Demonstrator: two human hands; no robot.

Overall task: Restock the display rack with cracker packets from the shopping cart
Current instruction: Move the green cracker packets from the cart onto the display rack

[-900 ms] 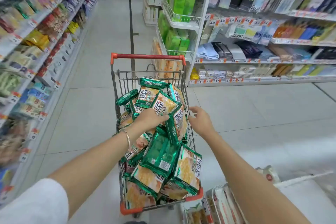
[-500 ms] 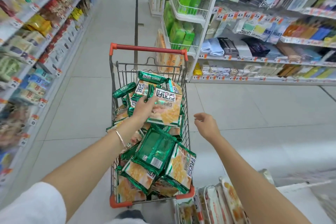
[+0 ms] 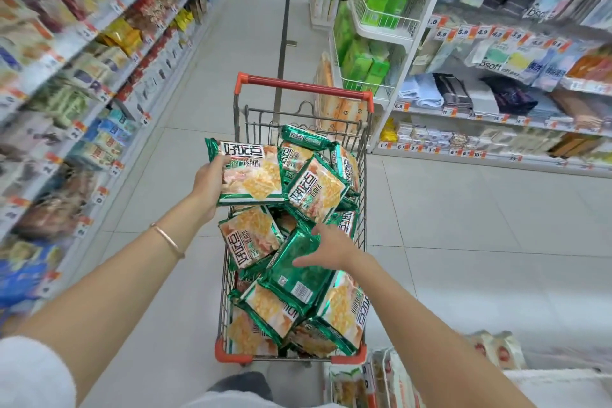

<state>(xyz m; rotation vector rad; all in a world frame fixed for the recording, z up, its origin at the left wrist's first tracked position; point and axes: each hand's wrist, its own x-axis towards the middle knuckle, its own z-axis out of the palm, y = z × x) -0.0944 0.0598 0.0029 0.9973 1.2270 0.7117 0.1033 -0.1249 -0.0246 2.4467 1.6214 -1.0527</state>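
Note:
A wire shopping cart (image 3: 301, 87) with a red handle stands in the aisle ahead of me, piled with several green cracker packets. My left hand (image 3: 208, 185) grips one cracker packet (image 3: 251, 177) by its left edge and holds it lifted above the cart's left side, printed face up. My right hand (image 3: 328, 247) reaches over the pile with fingers spread, touching a green packet (image 3: 294, 275) that lies back side up. The display rack (image 3: 381, 381) shows only at the bottom right edge, with a few packets in it.
Stocked snack shelves (image 3: 66, 93) line the left side of the aisle. On the right are shelves of towels and tissue (image 3: 496, 93) and a white wire basket rack (image 3: 374, 20) of green packs. Grey tiled floor (image 3: 463, 225) lies open right of the cart.
My left hand has lifted a cracker packet up and to the left, out of the pile. My right hand has moved from beside the cart down onto a green packet.

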